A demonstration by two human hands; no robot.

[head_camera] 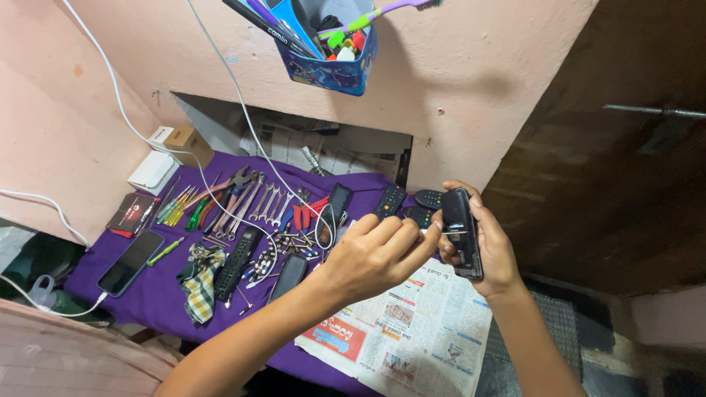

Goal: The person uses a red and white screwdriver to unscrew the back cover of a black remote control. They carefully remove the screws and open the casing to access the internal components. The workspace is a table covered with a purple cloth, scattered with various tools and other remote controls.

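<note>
Above a surface [158, 294] draped in purple cloth, the right hand [491, 246] is gripping a black remote control [463, 231] upright, bracing it, while the left hand [379, 254] is pinching a thin screwdriver [445, 233] against its side. Spanners [266, 204], pliers [303, 215], a phone [131, 262] and newspaper [412, 327] are lying close below, within reach.

The newspaper [430, 323] lies flat below both hands, so the near right part of the worktop [158, 294] gives open room to set a hand down. To the left the purple cloth is crowded: wrenches [266, 202], pliers [232, 192], a black remote [237, 263], loose screws [290, 242] and a phone [131, 262] lie close together, with a white cable [243, 117] crossing above. Overhead, a blue box [331, 59] juts from the wall.
</note>
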